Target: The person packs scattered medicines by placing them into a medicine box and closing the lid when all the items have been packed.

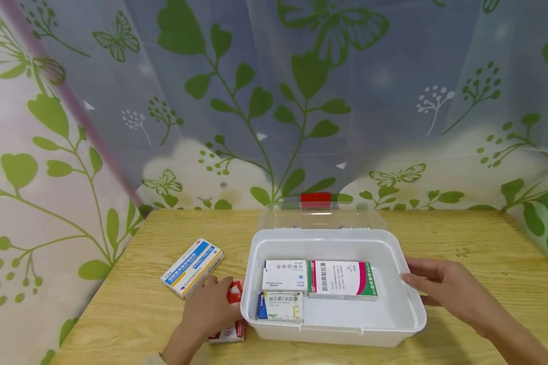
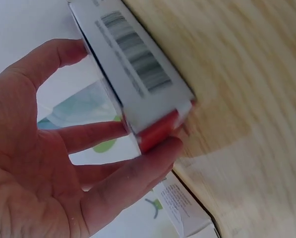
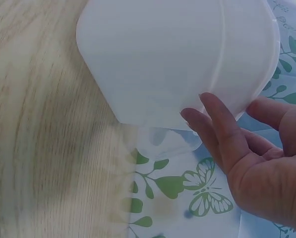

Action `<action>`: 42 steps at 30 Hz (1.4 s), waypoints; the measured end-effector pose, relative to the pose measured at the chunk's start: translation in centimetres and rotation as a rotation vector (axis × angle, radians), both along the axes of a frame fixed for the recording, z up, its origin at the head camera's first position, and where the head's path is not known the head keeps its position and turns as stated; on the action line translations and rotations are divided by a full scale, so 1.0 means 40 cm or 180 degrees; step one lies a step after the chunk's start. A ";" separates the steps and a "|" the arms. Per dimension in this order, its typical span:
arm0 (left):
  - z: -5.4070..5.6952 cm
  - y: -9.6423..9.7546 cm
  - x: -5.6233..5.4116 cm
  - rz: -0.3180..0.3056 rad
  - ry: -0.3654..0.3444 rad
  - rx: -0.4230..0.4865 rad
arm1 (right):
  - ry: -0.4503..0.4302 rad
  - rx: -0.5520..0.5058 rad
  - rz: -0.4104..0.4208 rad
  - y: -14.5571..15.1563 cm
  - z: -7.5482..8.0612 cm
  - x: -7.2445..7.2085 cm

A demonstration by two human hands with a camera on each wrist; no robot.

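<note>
My left hand (image 1: 212, 306) holds a small white-and-red medicine box (image 2: 133, 59) beside the left wall of a white plastic storage box (image 1: 333, 334). Its barcode side shows in the left wrist view. Red-and-white packaging (image 1: 228, 332) shows below the hand; whether it belongs to the held box is hidden by the hand. My right hand (image 1: 438, 284) grips the storage box's right rim, thumb over the edge and fingers against the outer wall. Inside lie a white medicine box (image 1: 284, 275), a vitamin E capsule box (image 1: 280, 306) and a green, white and pink medicine box (image 1: 342, 279).
A blue, white and orange medicine box (image 1: 193, 268) lies on the wooden table (image 1: 118, 284), left of the storage box. The clear lid (image 1: 278, 217) with its red latch (image 1: 316, 199) is swung back behind it. A patterned curtain (image 1: 274, 101) hangs at the back.
</note>
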State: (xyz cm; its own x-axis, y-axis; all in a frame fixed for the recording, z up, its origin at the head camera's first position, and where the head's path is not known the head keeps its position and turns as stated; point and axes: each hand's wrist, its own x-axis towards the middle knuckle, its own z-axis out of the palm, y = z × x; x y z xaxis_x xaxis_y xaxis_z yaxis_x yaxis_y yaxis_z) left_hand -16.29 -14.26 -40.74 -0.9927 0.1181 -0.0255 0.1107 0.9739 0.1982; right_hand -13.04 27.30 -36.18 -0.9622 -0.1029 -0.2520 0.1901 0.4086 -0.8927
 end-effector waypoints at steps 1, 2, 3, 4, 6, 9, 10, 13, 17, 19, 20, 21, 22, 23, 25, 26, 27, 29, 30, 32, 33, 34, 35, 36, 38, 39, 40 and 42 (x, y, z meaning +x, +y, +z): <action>0.000 0.000 0.000 -0.0014 0.0021 -0.0001 | -0.0014 -0.0018 -0.0001 0.001 0.001 0.000; 0.000 0.000 0.000 -0.0033 0.0040 -0.0002 | -0.0024 -0.0037 -0.0004 0.001 0.002 0.000; 0.000 0.000 0.000 -0.0049 0.0056 0.0000 | -0.0027 -0.0065 -0.0005 0.002 0.002 0.000; 0.000 0.000 0.000 -0.0063 0.0069 0.0002 | -0.0034 -0.0094 -0.0008 0.002 0.003 0.000; -0.003 -0.003 -0.001 -0.0092 0.0072 0.0010 | -0.0042 -0.0140 -0.0009 0.002 0.003 0.001; -0.004 -0.017 -0.001 -0.0054 0.0044 0.0089 | -0.0034 -0.0172 -0.0012 0.000 0.003 0.002; -0.001 -0.024 -0.001 -0.0025 0.0029 0.0125 | -0.0035 -0.0173 -0.0015 0.000 0.003 0.003; 0.017 -0.041 0.005 0.0123 -0.0045 0.0221 | -0.0030 -0.0167 -0.0026 -0.001 0.002 0.004; 0.065 -0.059 0.012 0.0284 -0.0062 0.0259 | -0.0051 -0.0119 -0.0043 -0.002 0.001 0.005; 0.097 -0.067 0.014 0.0310 0.0044 0.0297 | -0.0063 -0.0098 -0.0057 -0.002 0.001 0.005; 0.113 -0.071 0.014 0.0305 0.0120 0.0324 | -0.0064 -0.0083 -0.0062 -0.003 0.001 0.005; 0.130 -0.074 0.014 0.0298 0.0202 0.0353 | -0.0064 -0.0066 -0.0069 -0.003 0.001 0.005; 0.148 -0.076 0.014 0.0287 0.0288 0.0377 | -0.0061 -0.0045 -0.0077 -0.003 0.001 0.005; 0.166 -0.077 0.015 0.0262 0.0384 0.0408 | -0.0061 -0.0036 -0.0082 -0.004 0.000 0.005; 0.201 -0.074 0.015 0.0199 0.0585 0.0456 | -0.0052 -0.0013 -0.0087 -0.005 -0.001 0.005; 0.218 -0.070 0.014 0.0151 0.0693 0.0484 | -0.0046 -0.0005 -0.0089 -0.005 -0.002 0.006; 0.235 -0.064 0.013 0.0101 0.0796 0.0514 | -0.0041 -0.0002 -0.0094 -0.006 -0.003 0.006; 0.265 -0.047 0.008 -0.0060 0.1028 0.0592 | -0.0023 -0.0013 -0.0108 -0.004 -0.004 0.009; 0.278 -0.037 0.004 -0.0154 0.1147 0.0628 | -0.0013 -0.0018 -0.0116 -0.003 -0.004 0.010; 0.299 -0.016 -0.005 -0.0372 0.1345 0.0693 | 0.0009 -0.0033 -0.0132 -0.002 -0.005 0.012; 0.307 -0.005 -0.009 -0.0485 0.1418 0.0711 | 0.0018 -0.0041 -0.0137 -0.002 -0.006 0.013; 0.314 0.006 -0.013 -0.0608 0.1487 0.0728 | 0.0028 -0.0049 -0.0139 -0.002 -0.007 0.013; 0.319 0.018 -0.016 -0.0734 0.1549 0.0732 | 0.0038 -0.0052 -0.0138 -0.002 -0.008 0.013; 0.323 0.030 -0.019 -0.0852 0.1594 0.0728 | 0.0042 -0.0066 -0.0137 -0.003 -0.008 0.013; 0.329 0.055 -0.021 -0.1084 0.1682 0.0701 | 0.0047 -0.0086 -0.0137 -0.005 -0.008 0.012; 0.331 0.068 -0.021 -0.1194 0.1715 0.0692 | 0.0048 -0.0091 -0.0137 -0.006 -0.009 0.012; 0.332 0.083 -0.021 -0.1295 0.1733 0.0689 | 0.0052 -0.0095 -0.0136 -0.006 -0.009 0.012; 0.334 0.114 -0.018 -0.1474 0.1714 0.0681 | 0.0050 -0.0098 -0.0144 -0.007 -0.008 0.012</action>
